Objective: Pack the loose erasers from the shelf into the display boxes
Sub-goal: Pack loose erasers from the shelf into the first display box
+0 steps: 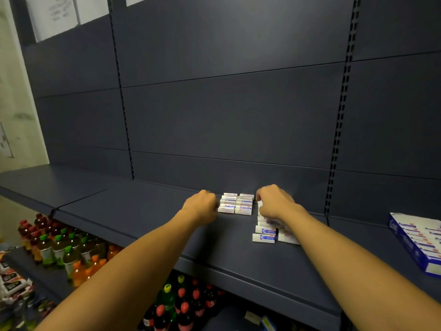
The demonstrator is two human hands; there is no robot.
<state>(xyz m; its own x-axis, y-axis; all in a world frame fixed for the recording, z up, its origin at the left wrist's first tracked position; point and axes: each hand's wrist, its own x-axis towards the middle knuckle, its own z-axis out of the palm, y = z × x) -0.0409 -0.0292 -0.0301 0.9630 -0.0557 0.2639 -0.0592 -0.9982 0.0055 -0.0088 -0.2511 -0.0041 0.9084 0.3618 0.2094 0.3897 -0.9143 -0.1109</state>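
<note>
Several white erasers with blue and red sleeves sit in a tidy two-column stack (236, 203) at the back of the dark shelf (148, 211). My left hand (202, 206) is curled against the stack's left side. My right hand (274, 201) is just right of the stack, fingers bent down onto a loose eraser at the top of a second group (265, 234) that runs toward me under my wrist. Whether that eraser is lifted I cannot see. A blue and white display box (416, 242) with erasers in it lies at the far right.
Below the shelf, rows of drink bottles (59, 247) with red, green and orange caps stand on a lower level, with more bottles (181, 304) under the front edge. White paper sheets (55, 15) hang on the back panel at top left.
</note>
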